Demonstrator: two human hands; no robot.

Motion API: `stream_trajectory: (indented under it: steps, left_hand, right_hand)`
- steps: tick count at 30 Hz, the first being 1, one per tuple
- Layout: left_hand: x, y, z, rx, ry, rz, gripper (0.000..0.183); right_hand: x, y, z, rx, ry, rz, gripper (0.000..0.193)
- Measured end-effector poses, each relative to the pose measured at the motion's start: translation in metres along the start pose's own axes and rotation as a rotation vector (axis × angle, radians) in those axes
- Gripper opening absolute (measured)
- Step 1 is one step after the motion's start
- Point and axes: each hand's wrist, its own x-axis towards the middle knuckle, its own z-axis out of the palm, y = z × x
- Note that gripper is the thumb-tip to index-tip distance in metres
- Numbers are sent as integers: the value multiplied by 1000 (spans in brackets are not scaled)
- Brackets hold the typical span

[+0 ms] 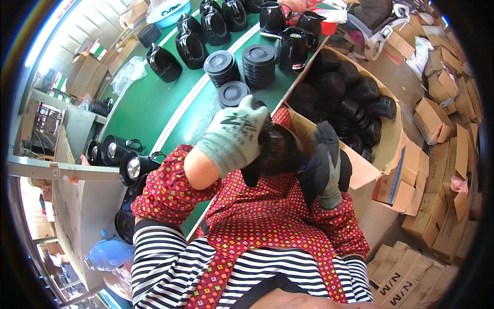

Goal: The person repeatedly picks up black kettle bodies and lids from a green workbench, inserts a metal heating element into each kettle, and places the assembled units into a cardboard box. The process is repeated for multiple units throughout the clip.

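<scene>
My left hand (235, 135), in a grey knit glove, is closed round the upper part of a glossy black jug (280, 152). The jug lies tilted in front of my apron, its far end toward my right side. My right hand (328, 162), in a grey glove with a dark coating, stands upright beside the jug with fingers stretched. Whether it touches the jug I cannot tell. Just beyond my left hand, stacks of round black screw-type caps (260, 61) stand on the green bench (139, 113); the nearest cap (233, 93) is almost at my knuckles.
Several black jugs (215, 26) stand at the far side of the bench, and others with silvery insides (135, 167) lie at its left edge. A large carton (375, 167) of black caps is at my right. A blue basin (167, 13) sits far left. Cardboard boxes (429, 216) crowd the right floor.
</scene>
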Motion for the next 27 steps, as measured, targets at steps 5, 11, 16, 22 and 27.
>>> stream_trajectory:
  steps: [5,11,16,22,27]
  left_hand:
    - [-8,-6,5,-309,92,169,77]
    - [-41,-27,-15,-539,-12,332,87]
    - [-44,-16,25,-207,-47,368,89]
    - [-35,-30,7,-586,-145,359,89]
    - [-41,-43,29,-664,-95,197,84]
  right_hand:
    - [19,-85,43,-782,-551,-333,103]
    - [19,-92,31,-841,-584,-272,96]
    - [22,-96,38,-955,-629,-306,71]
    - [28,-110,45,-877,-645,-250,73]
    - [43,-120,52,-649,-603,-27,78]
